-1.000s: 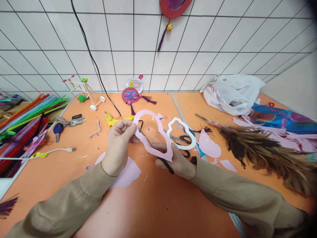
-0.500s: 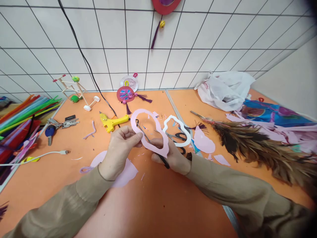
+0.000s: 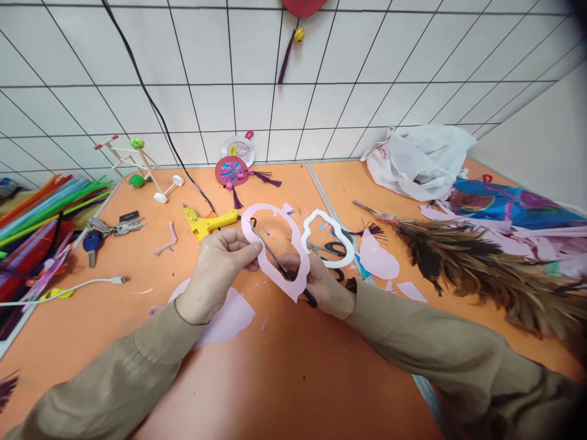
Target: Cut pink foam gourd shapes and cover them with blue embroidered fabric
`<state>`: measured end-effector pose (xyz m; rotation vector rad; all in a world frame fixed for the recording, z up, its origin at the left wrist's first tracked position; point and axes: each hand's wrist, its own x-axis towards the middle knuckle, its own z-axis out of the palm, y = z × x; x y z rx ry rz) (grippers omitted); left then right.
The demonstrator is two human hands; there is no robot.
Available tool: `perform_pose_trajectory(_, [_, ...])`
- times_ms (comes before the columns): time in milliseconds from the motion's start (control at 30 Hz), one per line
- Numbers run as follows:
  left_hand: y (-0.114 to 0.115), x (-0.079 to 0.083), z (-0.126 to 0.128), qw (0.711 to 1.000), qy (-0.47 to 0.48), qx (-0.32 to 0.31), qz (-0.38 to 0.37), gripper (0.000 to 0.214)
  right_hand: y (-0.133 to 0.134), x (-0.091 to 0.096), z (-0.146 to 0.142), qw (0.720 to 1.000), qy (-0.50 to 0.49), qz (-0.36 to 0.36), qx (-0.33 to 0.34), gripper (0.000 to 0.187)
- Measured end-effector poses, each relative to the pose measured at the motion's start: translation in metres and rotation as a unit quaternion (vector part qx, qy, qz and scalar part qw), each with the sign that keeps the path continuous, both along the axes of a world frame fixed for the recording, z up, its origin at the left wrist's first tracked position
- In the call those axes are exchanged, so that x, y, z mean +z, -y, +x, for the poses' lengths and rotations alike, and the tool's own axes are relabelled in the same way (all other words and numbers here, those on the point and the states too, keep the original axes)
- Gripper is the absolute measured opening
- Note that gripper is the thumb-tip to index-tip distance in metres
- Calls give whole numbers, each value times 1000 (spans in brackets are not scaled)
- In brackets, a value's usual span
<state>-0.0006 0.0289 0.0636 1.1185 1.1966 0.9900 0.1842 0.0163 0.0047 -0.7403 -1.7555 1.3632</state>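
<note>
Feed live: my left hand [image 3: 217, 266] pinches the pink paper ring [image 3: 297, 289] | ring hangs over the desk [image 3: 293, 366], between far and near edges, pointed end now swung leftward | my right hand [image 3: 331, 288] grips scissors [image 3: 310, 298], blades showing in the opening

Pink frame's tip [image 3: 297, 294] now farther left

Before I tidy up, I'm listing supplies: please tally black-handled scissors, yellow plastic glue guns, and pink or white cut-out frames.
Black-handled metal scissors: 2 (right hand, orange table)
Yellow plastic glue gun: 1
Pink cut-out frame: 1
White cut-out frame: 1
Total: 5
</note>
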Motion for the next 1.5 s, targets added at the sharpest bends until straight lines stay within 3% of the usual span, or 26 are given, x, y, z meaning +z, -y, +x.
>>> perform_pose_trajectory(133, [-1,-1,0,1000,-4,0,-1,20,0,3,-1,997,-54,-48,5,15])
perform_pose_trajectory(600, [-4,-2,-4,1000,-6,-14,-1,22,-2,-3,2,997,-24,-67,-4,18])
perform_pose_trajectory(1500, [-6,-1,-8,998,38,-47,-24,27,-2,-3,4,999,8,-39,-21,12])
